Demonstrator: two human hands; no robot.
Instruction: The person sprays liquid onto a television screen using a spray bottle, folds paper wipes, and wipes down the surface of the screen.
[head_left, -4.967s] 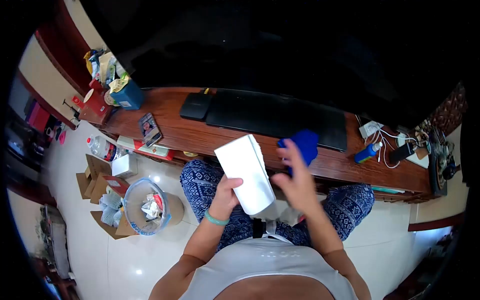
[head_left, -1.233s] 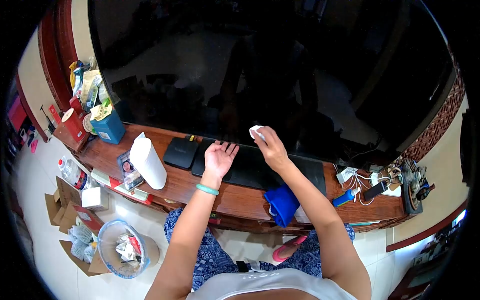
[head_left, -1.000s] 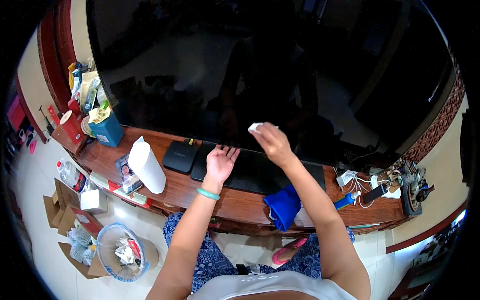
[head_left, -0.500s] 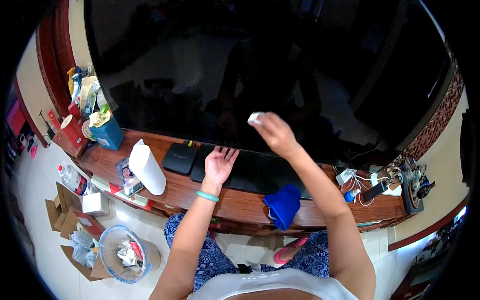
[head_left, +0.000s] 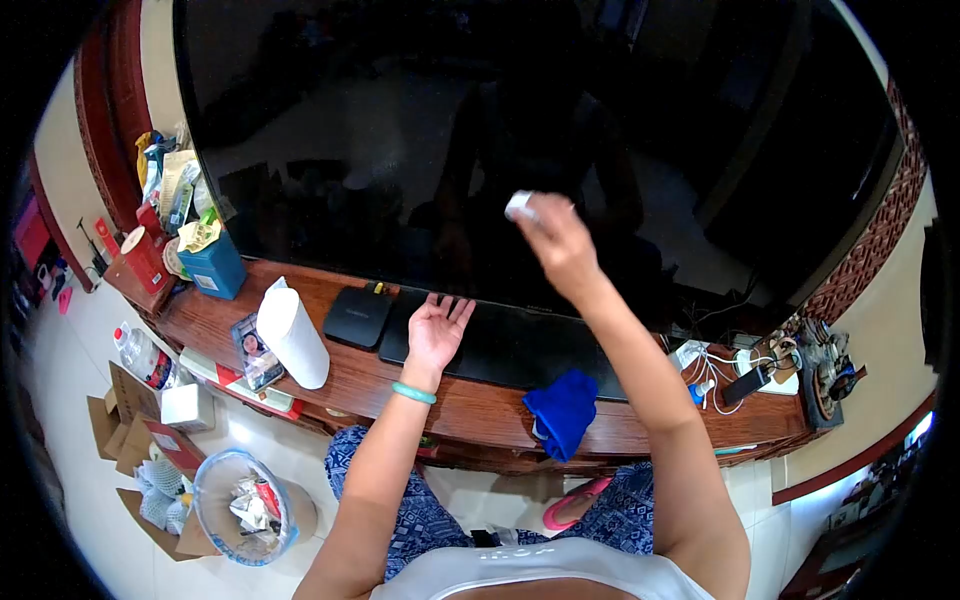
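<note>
A large dark television screen (head_left: 350,120) fills the upper view, with faint reflections on its glass. My right hand (head_left: 562,245) is closed on a small white wad (head_left: 519,206), perhaps folded tissue, in front of the lower middle of the screen. Whether the wad presses on the glass I cannot tell. My left hand (head_left: 436,332) is open, palm up and fingers apart, its fingertips at the screen's bottom edge. A green bangle (head_left: 413,393) circles that wrist. Below the screen lie a black set-top box (head_left: 356,318) and a long black bar (head_left: 535,347).
On the wooden cabinet (head_left: 480,410) stand a paper towel roll (head_left: 293,338), a blue box (head_left: 214,268) and a crumpled blue cloth (head_left: 563,413). White cables (head_left: 715,372) tangle at its right end. A lined trash bin (head_left: 245,505) and an opened carton (head_left: 125,420) are on the floor.
My right hand has moved up along the screen, slightly to the right, with the white wad in its fingers. My left hand has stayed almost still at the bottom edge.
</note>
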